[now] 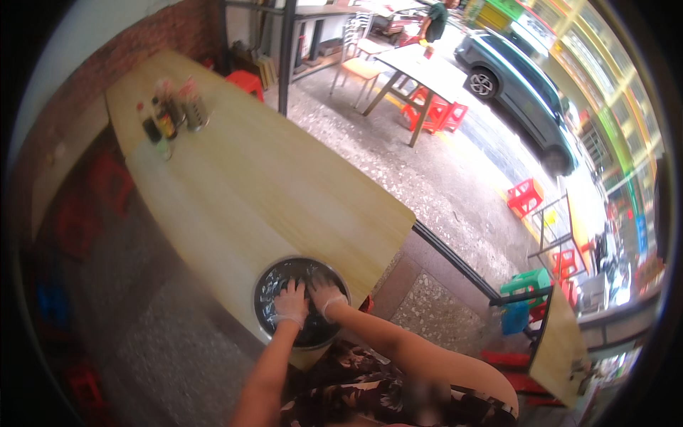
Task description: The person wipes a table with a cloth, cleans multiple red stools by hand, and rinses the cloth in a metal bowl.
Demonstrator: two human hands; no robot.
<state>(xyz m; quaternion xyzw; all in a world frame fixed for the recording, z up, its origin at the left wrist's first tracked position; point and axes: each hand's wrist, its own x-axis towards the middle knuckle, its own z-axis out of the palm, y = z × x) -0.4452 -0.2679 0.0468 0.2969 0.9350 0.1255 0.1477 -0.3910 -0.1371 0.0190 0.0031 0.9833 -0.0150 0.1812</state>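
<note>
A round metal basin (260, 326) with dark contents and shiny highlights stands at the near end of a long wood-grain table (240, 187). Both hands wear thin clear plastic gloves and reach into it. My left hand (291, 303) is over the middle of the basin, its fingers bent down into the dark contents. Just to its right, my right hand (324, 293) dips in near the basin's right side. The fingertips of both are partly hidden, and whether they grip anything cannot be told.
Sauce bottles (152, 128) and a metal utensil holder (196, 117) stand at the table's far end. A red plastic stool (246, 84) is behind it. Beyond the floor track are a white-topped table (424, 69), a person (435, 22) and a parked car (512, 80).
</note>
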